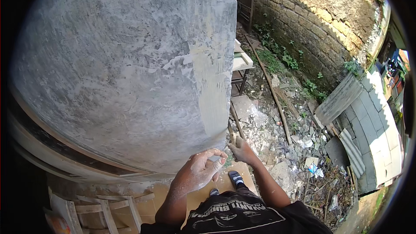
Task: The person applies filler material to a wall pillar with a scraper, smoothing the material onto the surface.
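Observation:
My right hand (242,151) is wrapped round what looks like a short wooden tool handle (232,135) beside the lower edge of a grey plastered wall (117,56). The tool's far end is unclear. My left hand (197,169), coated with white dust, is to its left in front of the wall, fingers curled round something pale that I cannot make out. A lighter strip of smoothed coating (210,99) runs down beside the wall's edge.
A pale table (242,64) stands behind the wall corner. Right are rubble (286,164), long poles (271,91), a mossy wall (316,21) and stacked grey blocks (377,130). A wooden ladder-like frame (106,214) lies lower left. My sandalled feet (236,177) stand on tiles.

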A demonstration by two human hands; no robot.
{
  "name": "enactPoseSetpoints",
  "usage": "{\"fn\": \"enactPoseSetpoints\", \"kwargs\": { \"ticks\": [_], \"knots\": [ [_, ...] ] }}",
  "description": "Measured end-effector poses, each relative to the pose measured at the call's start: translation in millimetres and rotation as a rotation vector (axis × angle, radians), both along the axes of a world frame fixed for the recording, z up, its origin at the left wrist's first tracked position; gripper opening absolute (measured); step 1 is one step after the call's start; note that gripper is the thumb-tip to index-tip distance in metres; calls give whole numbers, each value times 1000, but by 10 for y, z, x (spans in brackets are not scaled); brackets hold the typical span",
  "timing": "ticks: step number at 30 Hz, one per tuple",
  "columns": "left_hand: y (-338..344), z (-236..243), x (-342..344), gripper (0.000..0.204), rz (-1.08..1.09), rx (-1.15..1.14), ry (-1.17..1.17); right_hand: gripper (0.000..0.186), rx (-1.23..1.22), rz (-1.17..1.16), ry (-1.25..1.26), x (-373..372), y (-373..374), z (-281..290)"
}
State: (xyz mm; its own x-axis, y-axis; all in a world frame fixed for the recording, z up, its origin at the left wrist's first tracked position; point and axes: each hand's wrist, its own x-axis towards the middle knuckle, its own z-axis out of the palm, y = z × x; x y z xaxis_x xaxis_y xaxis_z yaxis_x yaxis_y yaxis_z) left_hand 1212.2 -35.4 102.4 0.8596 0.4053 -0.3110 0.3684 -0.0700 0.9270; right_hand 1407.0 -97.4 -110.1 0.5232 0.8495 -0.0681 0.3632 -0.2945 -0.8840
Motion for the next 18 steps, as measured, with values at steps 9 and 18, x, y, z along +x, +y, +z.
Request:
{"fn": "enactPoseSetpoints", "kwargs": {
  "ticks": [9,18],
  "knots": [
    [80,-311,-75,23,26,4,-50,26,-58,-80,321,-173,-76,649],
    [1,-714,124,34,162,27,-165,28,499,-38,748,-356,-511,1247]
  ]
}}
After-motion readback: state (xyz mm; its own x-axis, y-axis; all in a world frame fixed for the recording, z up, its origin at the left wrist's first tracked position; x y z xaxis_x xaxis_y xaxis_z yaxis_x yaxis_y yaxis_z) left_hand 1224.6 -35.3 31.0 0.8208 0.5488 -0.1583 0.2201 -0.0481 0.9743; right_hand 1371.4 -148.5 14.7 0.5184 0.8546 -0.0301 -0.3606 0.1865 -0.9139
